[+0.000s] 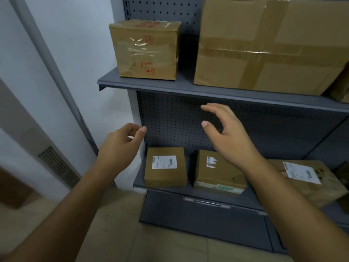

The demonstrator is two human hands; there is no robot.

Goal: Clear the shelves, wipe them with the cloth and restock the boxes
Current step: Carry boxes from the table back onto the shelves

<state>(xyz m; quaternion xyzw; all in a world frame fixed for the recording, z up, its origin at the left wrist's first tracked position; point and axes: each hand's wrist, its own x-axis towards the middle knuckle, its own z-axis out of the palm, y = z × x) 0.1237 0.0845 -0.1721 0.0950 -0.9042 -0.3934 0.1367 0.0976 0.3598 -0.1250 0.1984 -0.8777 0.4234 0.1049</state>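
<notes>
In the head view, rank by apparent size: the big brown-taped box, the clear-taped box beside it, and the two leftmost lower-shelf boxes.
1. brown-taped box, cropped by the frame.
2. clear-taped box.
3. labelled box and torn box: look alike, so unranked.

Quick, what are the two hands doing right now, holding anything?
Left hand: open, fingers loosely curled, holding nothing.
Right hand: open, fingers spread, holding nothing.

The small box (145, 50) stands on the upper shelf (188, 87), the large box (264, 44) to its right. Below that shelf lies a row of parcels (211, 174).
</notes>
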